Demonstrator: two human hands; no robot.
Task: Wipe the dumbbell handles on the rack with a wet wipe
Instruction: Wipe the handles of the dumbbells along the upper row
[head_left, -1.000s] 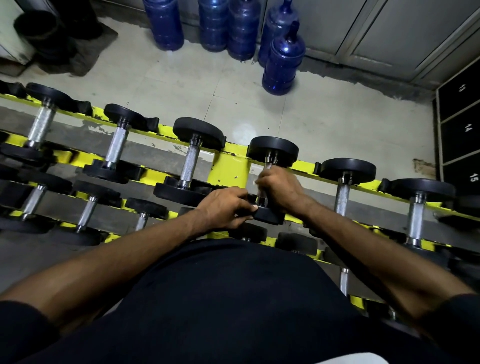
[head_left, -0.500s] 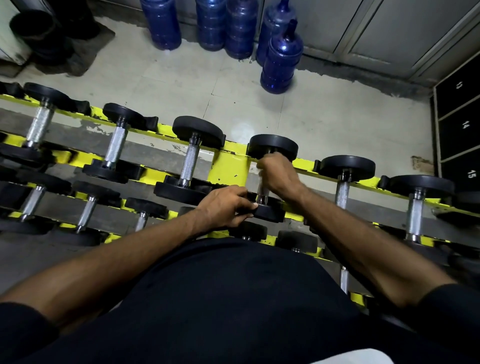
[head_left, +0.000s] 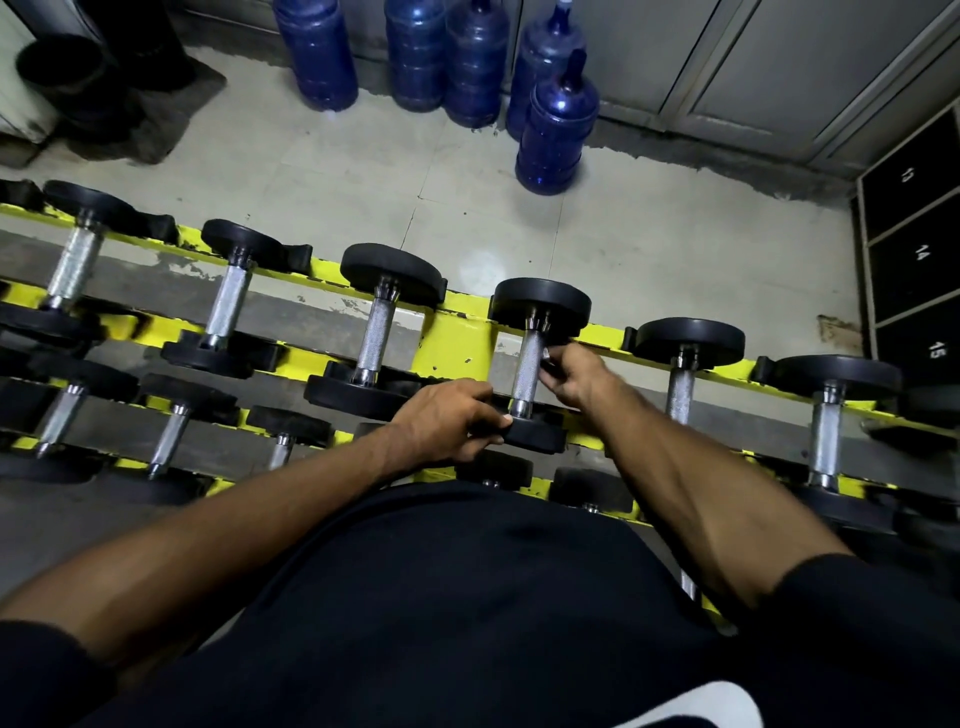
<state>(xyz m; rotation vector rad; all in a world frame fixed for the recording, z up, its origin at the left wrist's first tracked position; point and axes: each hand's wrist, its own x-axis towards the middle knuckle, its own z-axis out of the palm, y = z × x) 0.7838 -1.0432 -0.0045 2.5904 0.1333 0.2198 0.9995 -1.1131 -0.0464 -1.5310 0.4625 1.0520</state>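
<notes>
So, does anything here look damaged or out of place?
Only wear. The yellow rack has chipped, scuffed paint along its rails, and the floor shows a brownish stain beside the numbered lockers. The dumbbells sit evenly in their cradles; none looks askew.
</notes>
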